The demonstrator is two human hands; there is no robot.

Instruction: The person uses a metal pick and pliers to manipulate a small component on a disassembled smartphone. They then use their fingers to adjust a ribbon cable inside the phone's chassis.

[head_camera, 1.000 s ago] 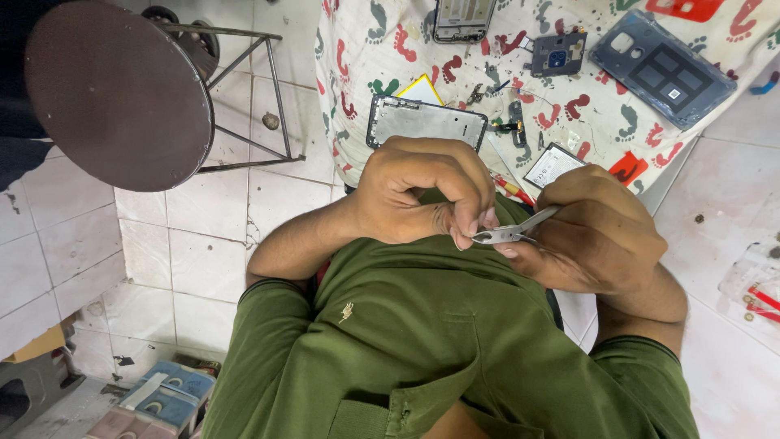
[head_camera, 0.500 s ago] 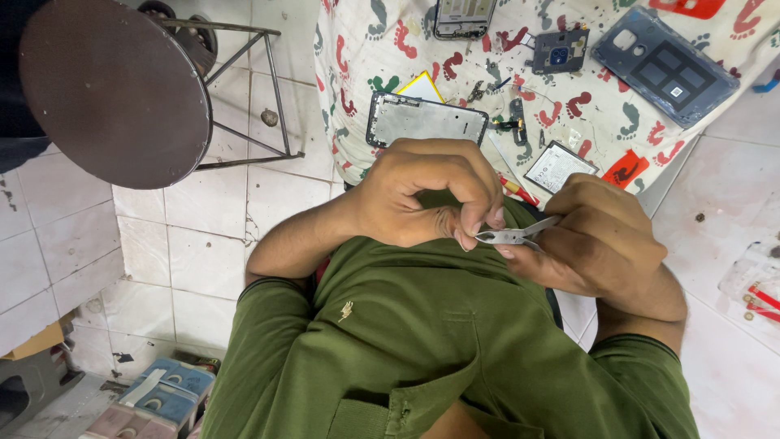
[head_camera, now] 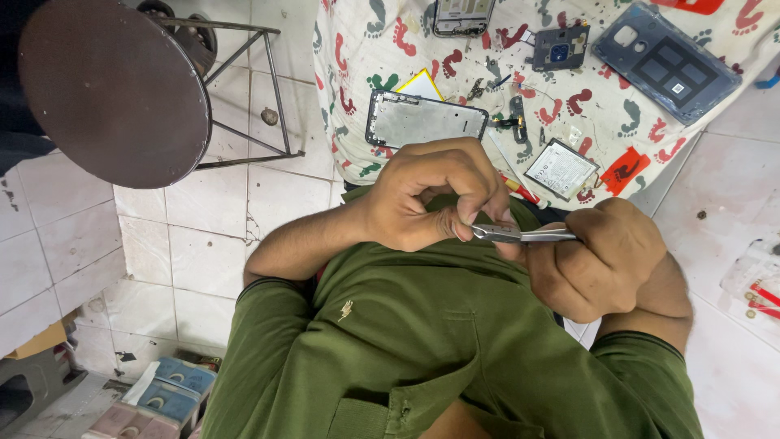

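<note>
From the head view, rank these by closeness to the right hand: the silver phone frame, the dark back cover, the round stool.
From the right hand:
1. Silver phone frame, on the cloth just beyond the hands.
2. Dark back cover, cloth's far right corner.
3. Round stool, far left on the tiles.

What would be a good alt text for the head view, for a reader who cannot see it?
A person in a green shirt holds metal tweezers in the right hand, their tips meeting the left hand. Beyond lies a footprint-patterned cloth with a phone frame, a battery and a grey back cover; a round stool stands left.
</note>
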